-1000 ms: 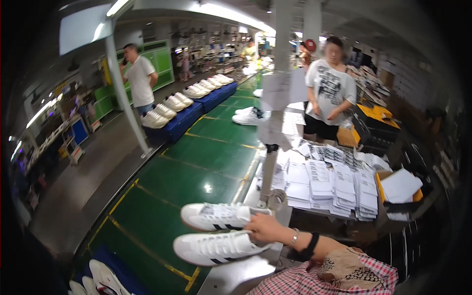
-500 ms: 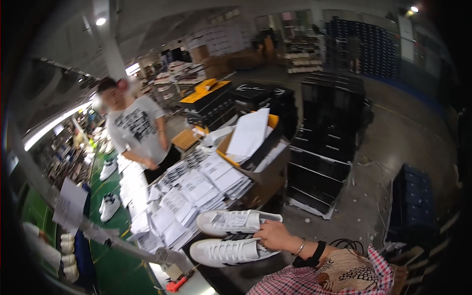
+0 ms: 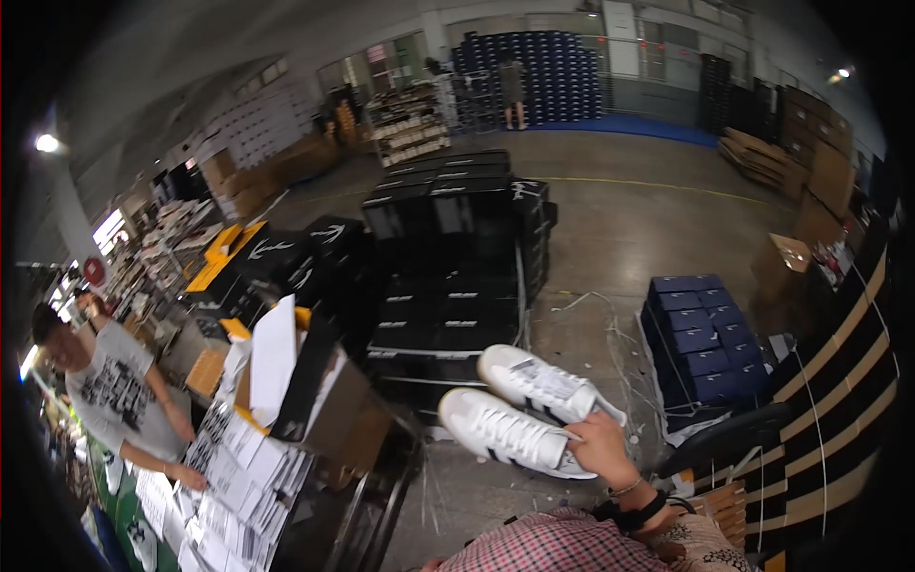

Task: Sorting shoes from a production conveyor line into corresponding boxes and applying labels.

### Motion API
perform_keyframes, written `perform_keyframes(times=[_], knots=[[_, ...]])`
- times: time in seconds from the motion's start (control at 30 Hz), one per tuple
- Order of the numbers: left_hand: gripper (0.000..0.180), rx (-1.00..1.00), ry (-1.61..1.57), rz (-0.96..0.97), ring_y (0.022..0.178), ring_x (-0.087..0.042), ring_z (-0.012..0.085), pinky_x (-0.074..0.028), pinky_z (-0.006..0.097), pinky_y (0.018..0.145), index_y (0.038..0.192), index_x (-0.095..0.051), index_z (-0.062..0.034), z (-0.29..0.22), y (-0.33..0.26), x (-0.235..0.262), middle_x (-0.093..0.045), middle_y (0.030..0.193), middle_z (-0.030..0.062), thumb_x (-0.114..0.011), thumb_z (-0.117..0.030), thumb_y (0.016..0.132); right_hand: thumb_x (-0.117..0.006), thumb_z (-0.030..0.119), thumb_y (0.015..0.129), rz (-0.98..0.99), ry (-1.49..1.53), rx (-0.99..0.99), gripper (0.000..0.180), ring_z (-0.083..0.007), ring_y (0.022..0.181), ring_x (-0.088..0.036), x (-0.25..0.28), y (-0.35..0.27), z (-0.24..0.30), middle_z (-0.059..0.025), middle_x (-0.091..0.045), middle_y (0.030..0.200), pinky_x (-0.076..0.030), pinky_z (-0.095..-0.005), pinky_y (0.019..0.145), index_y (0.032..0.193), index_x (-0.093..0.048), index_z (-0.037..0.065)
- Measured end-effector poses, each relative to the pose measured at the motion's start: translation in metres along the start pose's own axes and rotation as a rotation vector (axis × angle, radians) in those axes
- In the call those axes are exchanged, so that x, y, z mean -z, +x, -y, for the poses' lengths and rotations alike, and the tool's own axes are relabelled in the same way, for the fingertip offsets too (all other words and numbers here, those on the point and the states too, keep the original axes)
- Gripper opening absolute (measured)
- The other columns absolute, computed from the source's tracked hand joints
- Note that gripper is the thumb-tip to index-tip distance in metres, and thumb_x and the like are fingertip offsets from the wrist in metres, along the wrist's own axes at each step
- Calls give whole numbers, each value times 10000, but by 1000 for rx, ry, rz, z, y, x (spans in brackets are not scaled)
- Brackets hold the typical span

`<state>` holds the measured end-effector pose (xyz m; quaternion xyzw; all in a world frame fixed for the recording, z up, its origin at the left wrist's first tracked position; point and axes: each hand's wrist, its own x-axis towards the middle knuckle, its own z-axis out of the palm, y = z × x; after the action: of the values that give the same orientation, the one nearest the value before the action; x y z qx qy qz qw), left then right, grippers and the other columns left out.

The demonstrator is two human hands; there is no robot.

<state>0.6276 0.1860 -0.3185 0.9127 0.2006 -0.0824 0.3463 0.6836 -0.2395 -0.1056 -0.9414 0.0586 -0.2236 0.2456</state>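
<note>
Grey-shirted and bent over the table (image 3: 286, 496) at far left, a co-worker (image 3: 110, 391) has a hand on the paper sheets (image 3: 224, 477) spread in rows over it. Just right of the sheets stands an open cardboard box (image 3: 329, 410) with a white sheet (image 3: 272, 357) sticking up out of it. Beyond that, in the middle of the floor, is a big stack of black shoe boxes (image 3: 448, 267); a lower stack of blue boxes (image 3: 701, 334) sits to the right, and brown cartons (image 3: 810, 162) line the far right wall. Another person stands far off by a wall of dark blue boxes (image 3: 562, 71).

Near and centre-right, the pair of white sneakers (image 3: 529, 410) with dark side stripes is up in the air, side by side, toes pointing left and away, in front of the black stack. One hand (image 3: 605, 448) has them — fingers curled closed around the heel ends of both shoes, pinching them together. Which hand it is I cannot tell for certain; it rises from the plaid sleeve (image 3: 562, 548) at the lower edge and wears a dark wristband (image 3: 634, 515). No second hand shows.

As for progress, I judge the pair picked up and mid-carry — not yet set down anywhere or put in a box.
</note>
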Motion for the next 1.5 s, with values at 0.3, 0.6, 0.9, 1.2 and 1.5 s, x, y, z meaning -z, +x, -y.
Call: perform_keyframes(times=[0.3, 0.6, 0.9, 1.2, 1.5], knots=[[435, -15, 470, 703, 1017, -566, 315, -436, 378, 876, 1106, -585, -28, -210, 63, -63, -612, 1063, 169, -591, -314, 777, -633, 196, 642, -255, -136, -574, 190, -326, 764, -552, 64, -32, -122, -145, -589, 733, -441, -401, 676, 793, -695, 98], [388, -514, 427, 989, 866, -618, 319, -480, 381, 748, 1016, -620, -89, -316, 125, -180, -647, 933, 155, -564, -390, 778, -674, 105, 581, -396, 90, -1002, 235, -229, 708, -627, 84, -18, -177, -152, -649, 758, -463, -316, 638, 801, -680, 22], [258, -715, 303, 958, 672, -621, 322, -473, 396, 617, 918, -620, -42, -544, 179, -267, -633, 746, 168, -563, -270, 813, -623, -41, 610, -635, 110, -1170, 192, -110, 663, -572, 96, 47, -280, -13, -636, 723, -446, -261, 592, 796, -665, -18], [305, -607, 377, 970, 853, -631, 293, -475, 351, 790, 899, -658, -71, -611, 259, -419, -653, 873, 152, -604, -323, 736, -712, 174, 629, -481, -54, -1521, 217, -144, 604, -596, 105, 122, -391, -116, -620, 641, -462, -313, 576, 781, -670, 26], [227, -1180, 368, 201, 733, -603, 278, -478, 371, 663, 862, -638, -32, -815, 283, -649, -629, 736, 162, -516, -216, 807, -665, 333, 696, -239, 22, -1195, 247, -289, 746, -622, 113, 365, -555, -134, -648, 797, -473, -376, 672, 845, -688, 136]])
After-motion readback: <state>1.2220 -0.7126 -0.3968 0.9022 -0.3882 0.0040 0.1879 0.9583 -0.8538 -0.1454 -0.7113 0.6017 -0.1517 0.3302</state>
